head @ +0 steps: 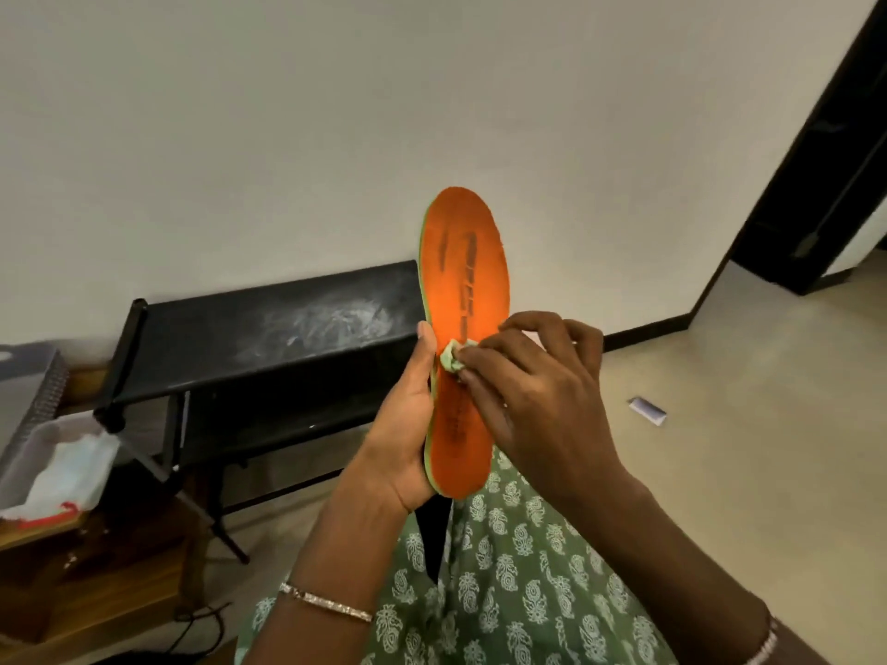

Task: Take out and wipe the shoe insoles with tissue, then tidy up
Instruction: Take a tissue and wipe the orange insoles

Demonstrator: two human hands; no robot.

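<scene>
An orange insole (468, 276) with a green edge and dark worn marks stands upright in front of me. My left hand (401, 434) grips its lower half from the left, thumb along the edge. My right hand (533, 391) pinches a small crumpled wad of tissue (452, 358) and presses it against the middle of the insole's orange face. The heel end sits low in my left palm, above my green patterned lap.
A black shoe rack (269, 338) with a dusty top stands against the white wall behind the insole. At the left, a clear plastic box (43, 463) holds a white cloth. A small white scrap (647, 411) lies on the beige floor at right. A dark door frame (816, 184) is at far right.
</scene>
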